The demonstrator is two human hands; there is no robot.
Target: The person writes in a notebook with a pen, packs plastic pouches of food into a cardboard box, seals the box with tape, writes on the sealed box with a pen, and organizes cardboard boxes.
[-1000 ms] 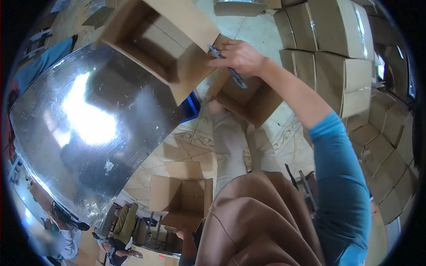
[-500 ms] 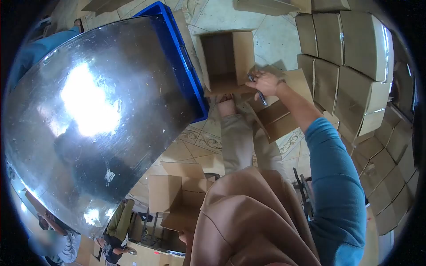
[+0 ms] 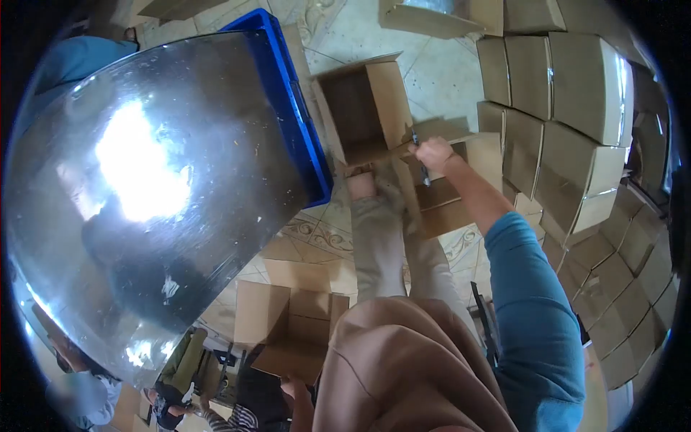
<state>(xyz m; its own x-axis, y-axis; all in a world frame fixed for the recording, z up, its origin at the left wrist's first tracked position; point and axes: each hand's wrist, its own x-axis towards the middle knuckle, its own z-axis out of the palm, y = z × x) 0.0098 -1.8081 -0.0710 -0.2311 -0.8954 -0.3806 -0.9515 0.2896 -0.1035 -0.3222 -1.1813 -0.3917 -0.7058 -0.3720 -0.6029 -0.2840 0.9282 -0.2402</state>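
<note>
My right hand [image 3: 434, 155] is closed around a dark, slim marker-like pen [image 3: 425, 176], which sticks out on both sides of the fist. It is over the flaps of an open cardboard box [image 3: 471, 162] by my leg; whether it also grips a flap I cannot tell. Left of it, a second open carton [image 3: 353, 108] stands by my foot, its inside dark. Low in the view, my left hand [image 3: 291, 389] is at the lower edge of another open carton [image 3: 263, 313], fingers closed at its flap and partly hidden.
A shiny metal table [image 3: 216, 108] fills the left side, with a blue crate [image 3: 306, 137] along its edge. Stacked cardboard boxes [image 3: 576, 86] line the right. Another open carton [image 3: 432, 21] is at the top. Other people [image 3: 169, 403] are at the lower left.
My right hand has shifted slightly, and the pen now points more upright. The carton by my foot has turned a little, and the flaps beside my right hand have moved. The view has shifted slightly.
</note>
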